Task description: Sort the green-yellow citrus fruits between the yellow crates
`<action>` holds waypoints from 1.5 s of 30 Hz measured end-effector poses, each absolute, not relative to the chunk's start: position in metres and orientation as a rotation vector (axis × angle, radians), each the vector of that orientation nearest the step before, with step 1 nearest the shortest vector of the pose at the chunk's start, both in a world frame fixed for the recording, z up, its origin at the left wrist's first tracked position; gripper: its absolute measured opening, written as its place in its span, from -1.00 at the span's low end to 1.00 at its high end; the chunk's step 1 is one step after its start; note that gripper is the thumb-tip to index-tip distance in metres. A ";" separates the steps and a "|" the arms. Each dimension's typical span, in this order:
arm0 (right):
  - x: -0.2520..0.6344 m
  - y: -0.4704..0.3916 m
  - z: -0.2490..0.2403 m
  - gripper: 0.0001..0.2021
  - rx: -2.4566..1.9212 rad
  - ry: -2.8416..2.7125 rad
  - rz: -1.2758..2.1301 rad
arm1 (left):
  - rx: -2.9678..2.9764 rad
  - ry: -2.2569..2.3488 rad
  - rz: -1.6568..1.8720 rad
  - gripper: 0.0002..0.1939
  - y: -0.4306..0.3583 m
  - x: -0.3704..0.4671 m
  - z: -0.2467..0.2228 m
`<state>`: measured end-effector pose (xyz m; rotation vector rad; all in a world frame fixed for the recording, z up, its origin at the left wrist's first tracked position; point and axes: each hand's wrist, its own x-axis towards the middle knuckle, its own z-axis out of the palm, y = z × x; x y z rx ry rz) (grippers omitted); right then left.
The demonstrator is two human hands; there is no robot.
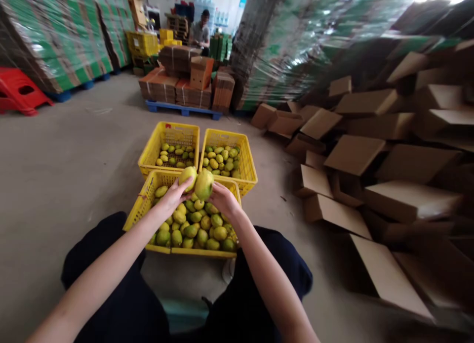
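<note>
**Two lemons, one in each hand, held above the near crate**

The yellow lemon (188,178) is in the left hand (170,200), its thumb over the skin. The greener lemon (204,185) is in the right hand (224,200), held from the side with the fingers. The hands are close together, each closed on its own fruit; whether the lemons touch is too hard to tell.

For a good look at both, a light grip serves best: fingertips spread at the sides and the upper faces uncovered, so that colour and marks show. A small turn of each wrist would bring the hidden sides round. Squeezing hard could bruise the skin, and a loose hold could drop a fruit onto the pile. Held low over the crate, a slip would do little harm.

Below lies the near crate (203,253), yellow and holding many lemons (202,237), green and yellow mixed. Just beyond it stand two more yellow crates side by side: the far left crate (180,127), with a thin scatter of fruit, and the far right crate (249,157), more thickly covered.

Farther out, a blue pallet (184,109) bears stacked cardboard. Cardboard boxes (354,154) lie heaped at the right, a red stool (22,92) stands at the left, and a person (202,34) is at the back.
</note>
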<state>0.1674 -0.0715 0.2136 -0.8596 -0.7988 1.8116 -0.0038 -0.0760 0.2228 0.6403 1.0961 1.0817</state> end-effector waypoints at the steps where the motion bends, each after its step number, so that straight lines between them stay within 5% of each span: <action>1: 0.166 -0.073 0.214 -0.66 -0.854 -0.798 1.841 | 0.643 1.093 1.082 -0.59 -0.078 -0.004 0.223; 8: 0.158 -0.073 0.215 -0.62 -0.894 -0.760 1.864 | 0.651 0.979 1.019 -0.46 -0.080 -0.007 0.237; 13: 0.162 -0.070 0.224 -0.57 -0.889 -0.722 1.619 | 0.665 0.895 1.016 -0.61 -0.077 -0.007 0.244; 19: 0.169 -0.071 0.234 -0.42 -0.862 -1.045 1.376 | 1.020 0.971 1.138 -0.42 -0.076 -0.006 0.243; 27: 0.171 -0.077 0.238 -0.38 -0.850 -1.042 1.413 | 1.005 0.870 1.140 -0.40 -0.074 -0.017 0.244; 32: 0.165 -0.080 0.236 -0.62 -0.830 -0.788 1.559 | 0.736 0.842 1.091 -0.48 -0.056 -0.021 0.240; 42: 0.200 -0.071 0.243 -0.71 -0.845 -0.427 1.595 | 0.897 1.215 -0.131 -0.75 -0.140 0.033 0.159; 45: 0.206 -0.076 0.247 -0.72 -0.841 -0.304 1.637 | 0.878 1.320 0.050 -0.65 -0.125 0.016 0.168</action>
